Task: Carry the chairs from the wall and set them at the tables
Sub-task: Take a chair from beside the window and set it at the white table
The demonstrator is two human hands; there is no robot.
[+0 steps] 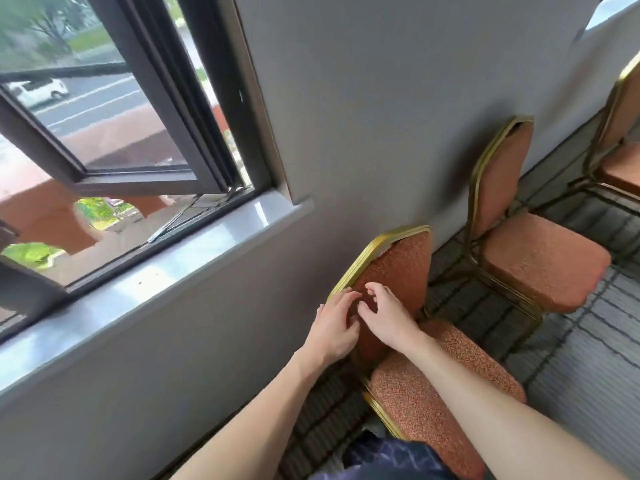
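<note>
The nearest chair (403, 263) has a gold metal frame and orange patterned upholstery, and its back stands against the grey wall (381, 98). Both my hands are at the lower part of its backrest. My left hand (334, 323) lies by the backrest's left gold edge, fingers loosely bent and touching the fabric. My right hand (386, 315) hovers in front of the backrest with its fingers loosely curved, holding nothing. A second matching chair (543, 265) stands farther along the wall. A third chair (623, 161) is cut off at the right edge.
An open dark-framed window (145, 133) and its grey sill (156, 271) fill the left side. Striped grey carpet (581, 358) runs to the right of the chairs. My dark patterned clothing (388, 459) shows at the bottom.
</note>
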